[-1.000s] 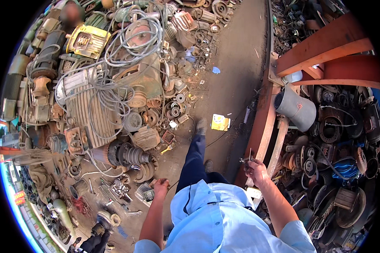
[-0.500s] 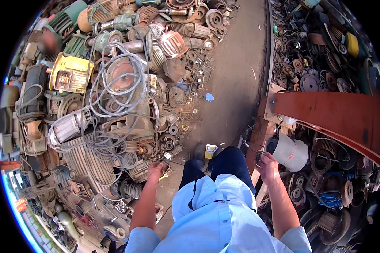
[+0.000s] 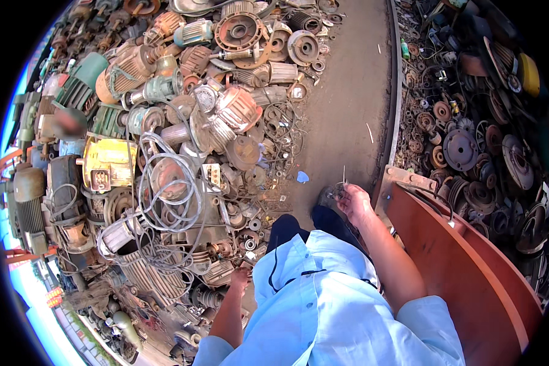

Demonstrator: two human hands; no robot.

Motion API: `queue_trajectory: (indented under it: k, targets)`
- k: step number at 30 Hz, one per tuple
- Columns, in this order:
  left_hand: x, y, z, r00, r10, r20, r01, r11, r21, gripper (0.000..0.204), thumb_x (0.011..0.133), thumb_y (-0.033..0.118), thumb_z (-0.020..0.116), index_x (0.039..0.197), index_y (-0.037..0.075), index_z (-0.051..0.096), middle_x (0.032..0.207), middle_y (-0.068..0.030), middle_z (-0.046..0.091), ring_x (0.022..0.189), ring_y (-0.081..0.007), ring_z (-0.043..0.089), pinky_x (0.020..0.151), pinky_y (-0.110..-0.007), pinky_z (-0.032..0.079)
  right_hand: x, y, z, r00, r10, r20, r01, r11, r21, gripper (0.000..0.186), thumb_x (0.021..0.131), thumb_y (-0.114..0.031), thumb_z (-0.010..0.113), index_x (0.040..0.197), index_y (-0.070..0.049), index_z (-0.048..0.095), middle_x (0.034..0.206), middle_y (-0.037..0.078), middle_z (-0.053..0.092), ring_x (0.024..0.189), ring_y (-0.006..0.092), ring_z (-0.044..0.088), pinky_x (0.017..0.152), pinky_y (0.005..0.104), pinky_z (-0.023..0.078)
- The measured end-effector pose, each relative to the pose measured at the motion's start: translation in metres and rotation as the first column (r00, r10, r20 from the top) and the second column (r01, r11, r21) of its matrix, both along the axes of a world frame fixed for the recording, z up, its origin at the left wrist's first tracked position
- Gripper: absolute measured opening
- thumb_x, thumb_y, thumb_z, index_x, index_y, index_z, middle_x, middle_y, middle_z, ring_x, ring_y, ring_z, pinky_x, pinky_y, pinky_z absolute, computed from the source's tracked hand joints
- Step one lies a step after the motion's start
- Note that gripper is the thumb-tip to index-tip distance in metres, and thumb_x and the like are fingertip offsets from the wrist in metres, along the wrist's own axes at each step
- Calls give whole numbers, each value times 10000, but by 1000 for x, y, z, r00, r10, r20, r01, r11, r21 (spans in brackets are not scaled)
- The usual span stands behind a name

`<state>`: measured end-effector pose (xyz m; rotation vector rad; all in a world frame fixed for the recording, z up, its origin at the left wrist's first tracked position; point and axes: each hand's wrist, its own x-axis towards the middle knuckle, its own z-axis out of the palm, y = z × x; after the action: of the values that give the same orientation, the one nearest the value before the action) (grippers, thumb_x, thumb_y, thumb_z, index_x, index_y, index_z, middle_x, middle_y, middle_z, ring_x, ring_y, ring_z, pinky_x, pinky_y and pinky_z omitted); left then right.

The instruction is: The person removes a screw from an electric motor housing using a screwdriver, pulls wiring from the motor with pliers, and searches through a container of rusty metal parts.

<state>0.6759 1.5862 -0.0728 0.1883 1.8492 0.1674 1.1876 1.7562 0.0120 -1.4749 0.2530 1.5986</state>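
Note:
My right hand (image 3: 355, 204) is closed on a small metal piece (image 3: 338, 191) with a thin rod sticking up from it, held out over the dirt path beside the orange steel beam. My left hand (image 3: 240, 277) hangs low beside my body, near the heap of old motors, its fingers curled; anything in them is too small to make out. Below me are my dark trouser legs and one shoe, partly behind the right hand.
Old motors (image 3: 107, 165), flanges and coiled grey cable (image 3: 168, 161) heap up on the left. The dirt path (image 3: 348, 91) runs ahead beside a rail (image 3: 393, 116). Orange steel beams (image 3: 451, 262) stand close at my right, with piled metal discs (image 3: 460, 148) beyond.
I have moved forward along the path, so the beam's end is now beside me and the grey cylinder has left view. My right hand has swung forward and inward.

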Motion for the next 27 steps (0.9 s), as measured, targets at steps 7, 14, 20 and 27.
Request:
queue_trajectory:
  k: [7,14,20,27]
  targets:
    - [130,113,21,931,-329,-161,362,892,271,271,890,243,692,963,-17,718,881,-88,708,787,-179,645,718,-341,512,113,114,8,993,-119,-2,118,986,121,183,973,-311,624,1035,-145,576,889,34,635,790,218,648,692,354,513]
    - [242,352,-10,985,-156,75,141,975,174,167,951,215,623,989,53,639,827,-32,637,716,-145,614,626,-306,500,234,169,-16,982,-144,126,149,988,-35,204,960,-304,649,1060,-149,562,898,51,640,793,238,661,663,366,517]
    - [297,565,-55,893,-442,-79,442,834,330,251,940,220,667,1092,20,672,939,-42,679,812,-146,615,668,-307,492,330,160,-22,944,-256,209,302,925,-231,155,990,-247,541,1020,-103,590,902,82,674,787,233,655,696,350,543]
    - [433,759,21,925,-379,5,338,830,444,162,959,211,643,1023,62,657,863,12,653,706,-88,593,631,-245,468,397,189,-33,866,-401,298,496,764,-413,163,994,-241,553,937,-97,606,734,42,635,582,200,612,450,320,478]
